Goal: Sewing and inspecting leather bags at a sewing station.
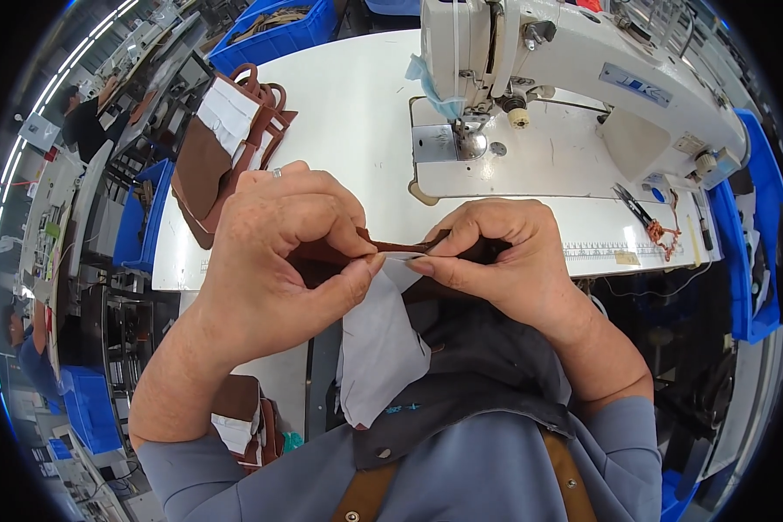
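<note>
In front of my chest, at the table's near edge, both hands pinch a brown piece [395, 247] that looks like leather, with a light grey lining [378, 348] hanging below it. My left hand [278, 235] is closed, thumb and forefinger gripping the lining's upper edge and the brown edge. Close beside it, my right hand [505, 252] pinches the same edge between thumb and forefinger. The fingertips of the two hands are only a little apart. Part of the brown piece is hidden behind my fingers, and its full shape cannot be made out.
A white sewing machine [635, 78] stands on the white table [348, 104]. Stacked brown pieces with straps [202, 170] lie at left, others [239, 396] lower down. Scissors [637, 207] and tangled thread [663, 237] lie at right. Blue bins [274, 35] surround the table; people work far left.
</note>
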### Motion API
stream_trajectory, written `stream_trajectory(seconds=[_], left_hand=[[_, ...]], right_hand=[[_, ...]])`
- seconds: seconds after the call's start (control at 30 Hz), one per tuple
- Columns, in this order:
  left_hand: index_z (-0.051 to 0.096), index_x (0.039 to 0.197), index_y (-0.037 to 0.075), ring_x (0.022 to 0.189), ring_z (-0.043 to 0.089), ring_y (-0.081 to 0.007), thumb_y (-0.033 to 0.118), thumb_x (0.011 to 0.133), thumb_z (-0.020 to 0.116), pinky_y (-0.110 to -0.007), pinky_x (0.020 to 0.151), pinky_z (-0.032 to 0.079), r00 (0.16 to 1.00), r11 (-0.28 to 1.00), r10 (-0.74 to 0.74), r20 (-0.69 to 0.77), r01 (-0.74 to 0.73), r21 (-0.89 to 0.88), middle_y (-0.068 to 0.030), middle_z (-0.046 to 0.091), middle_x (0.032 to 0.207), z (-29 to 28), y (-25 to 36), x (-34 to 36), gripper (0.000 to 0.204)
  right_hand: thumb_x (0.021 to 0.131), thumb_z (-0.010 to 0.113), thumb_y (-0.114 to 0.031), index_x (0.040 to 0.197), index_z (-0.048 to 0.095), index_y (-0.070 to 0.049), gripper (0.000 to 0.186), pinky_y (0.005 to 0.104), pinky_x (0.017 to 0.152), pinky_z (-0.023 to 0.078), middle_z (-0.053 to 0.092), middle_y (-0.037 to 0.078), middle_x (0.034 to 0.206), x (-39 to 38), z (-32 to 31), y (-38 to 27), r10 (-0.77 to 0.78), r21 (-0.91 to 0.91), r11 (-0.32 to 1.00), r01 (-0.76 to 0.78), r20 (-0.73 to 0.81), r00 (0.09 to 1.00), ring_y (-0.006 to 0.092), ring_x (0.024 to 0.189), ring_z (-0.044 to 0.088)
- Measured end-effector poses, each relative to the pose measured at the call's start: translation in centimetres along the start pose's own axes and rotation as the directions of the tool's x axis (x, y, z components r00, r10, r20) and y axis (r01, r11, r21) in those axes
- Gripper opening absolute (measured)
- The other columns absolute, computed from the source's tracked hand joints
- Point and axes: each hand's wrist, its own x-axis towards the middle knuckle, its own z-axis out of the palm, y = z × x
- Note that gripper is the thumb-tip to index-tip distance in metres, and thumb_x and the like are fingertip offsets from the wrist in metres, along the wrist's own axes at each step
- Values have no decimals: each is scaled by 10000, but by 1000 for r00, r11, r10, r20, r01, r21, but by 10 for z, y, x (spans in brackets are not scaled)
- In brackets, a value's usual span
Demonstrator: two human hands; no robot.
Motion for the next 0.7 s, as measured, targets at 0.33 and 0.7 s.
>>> stream_trajectory(seconds=[0.33, 0.7], left_hand=[[616, 680, 105, 766, 577, -155, 72, 659, 767, -317, 811, 354, 1000, 999, 31, -2, -31, 8, -32, 652, 818, 1, -2, 3, 156], [631, 675, 112, 778, 590, -155, 74, 638, 772, -327, 806, 346, 996, 998, 54, 70, -57, 37, -25, 652, 811, -2, -4, 1, 150]], right_hand=[[804, 852, -46, 751, 673, -12, 189, 241, 599, 500, 710, 46, 769, -1, -1, -3, -131, -114, 985, 127, -31, 991, 80, 675, 639], [796, 869, -81, 899, 712, -18, 199, 254, 605, 505, 697, 45, 749, 0, 1, -5, -53, -39, 998, 51, -51, 997, 101, 655, 638]])
